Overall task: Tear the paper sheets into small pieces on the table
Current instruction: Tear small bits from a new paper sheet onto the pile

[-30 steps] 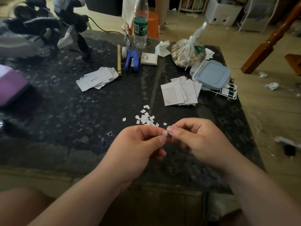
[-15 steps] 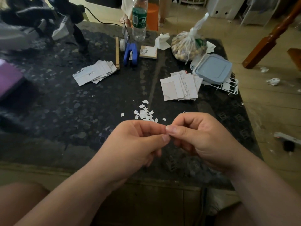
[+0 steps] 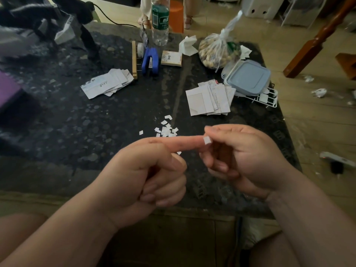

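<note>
Paper sheets (image 3: 107, 84) lie fanned at ten o'clock on the dark table (image 3: 77, 132); torn pieces (image 3: 166, 130) are scattered at its centre; a second stack (image 3: 209, 100) sits at one o'clock. Nearer, at six o'clock, the left hand (image 3: 146, 176) is fisted, index finger straight, with a tiny scrap (image 3: 207, 140) on its tip. The right hand (image 3: 242, 157) curls its fingers against that scrap; whether it pinches it I cannot tell.

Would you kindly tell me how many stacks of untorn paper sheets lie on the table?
2: left stack beside the wooden rack; right stack beside the blue-lidded box. None seems hidden.
</note>
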### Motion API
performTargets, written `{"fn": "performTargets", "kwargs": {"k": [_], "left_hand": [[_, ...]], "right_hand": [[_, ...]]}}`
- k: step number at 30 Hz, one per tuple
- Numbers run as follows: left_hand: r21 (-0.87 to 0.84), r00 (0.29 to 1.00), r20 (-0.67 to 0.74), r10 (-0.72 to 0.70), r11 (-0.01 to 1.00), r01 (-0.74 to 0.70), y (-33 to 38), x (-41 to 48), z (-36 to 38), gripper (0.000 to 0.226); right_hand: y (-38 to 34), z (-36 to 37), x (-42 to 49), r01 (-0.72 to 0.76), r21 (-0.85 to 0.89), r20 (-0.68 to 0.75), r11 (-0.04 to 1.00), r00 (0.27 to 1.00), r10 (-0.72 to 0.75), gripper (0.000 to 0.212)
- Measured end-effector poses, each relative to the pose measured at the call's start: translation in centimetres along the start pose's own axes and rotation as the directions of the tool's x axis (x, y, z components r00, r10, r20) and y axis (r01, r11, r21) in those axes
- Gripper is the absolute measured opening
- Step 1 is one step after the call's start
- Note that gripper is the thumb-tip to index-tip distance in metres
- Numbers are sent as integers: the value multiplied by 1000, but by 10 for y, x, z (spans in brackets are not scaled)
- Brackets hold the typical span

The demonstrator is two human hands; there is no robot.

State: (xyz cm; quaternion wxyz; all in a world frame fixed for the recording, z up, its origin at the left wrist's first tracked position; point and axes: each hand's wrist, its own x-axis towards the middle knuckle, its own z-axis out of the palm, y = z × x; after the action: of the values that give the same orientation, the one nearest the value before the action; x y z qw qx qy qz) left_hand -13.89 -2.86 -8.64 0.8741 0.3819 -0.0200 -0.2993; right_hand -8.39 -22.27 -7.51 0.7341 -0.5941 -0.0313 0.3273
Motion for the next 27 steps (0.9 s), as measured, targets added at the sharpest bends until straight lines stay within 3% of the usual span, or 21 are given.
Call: {"fn": "performTargets", "kwargs": {"k": [6,10,12,17,19,21,24,27], "left_hand": [[-214,995,95,-35,975,54,5,5,1,60],[-380,971,236,-36,916,126,10,3,4,68],[-399,966,256,-26,908,130,9,2,5,69],[-348,972,235,8,934,77,8,1,0,68],[-238,986,160,46,971,-7,3,2,2,64],[81,990,-22,143,987,-140,-2,0,4,62],[513,951,-155,266,845,-152,-6,-1,6,68],[666,951,-162,265,740,-93,-9,-3,9,76]], "right_hand": [[4,-4,-2,145,-35,67,989,987,-143,30],[2,-8,-5,224,-87,114,971,970,-214,22],[-2,-10,-8,239,-127,126,963,966,-223,26],[-9,-17,-13,233,-341,141,911,970,-196,12],[-11,-19,-13,232,-429,103,873,973,-208,11],[-11,-22,-12,231,-456,41,859,970,-239,9],[-7,-23,-11,222,-362,-62,906,963,-261,16],[-4,-14,-14,197,-263,-62,944,974,-220,16]]}}
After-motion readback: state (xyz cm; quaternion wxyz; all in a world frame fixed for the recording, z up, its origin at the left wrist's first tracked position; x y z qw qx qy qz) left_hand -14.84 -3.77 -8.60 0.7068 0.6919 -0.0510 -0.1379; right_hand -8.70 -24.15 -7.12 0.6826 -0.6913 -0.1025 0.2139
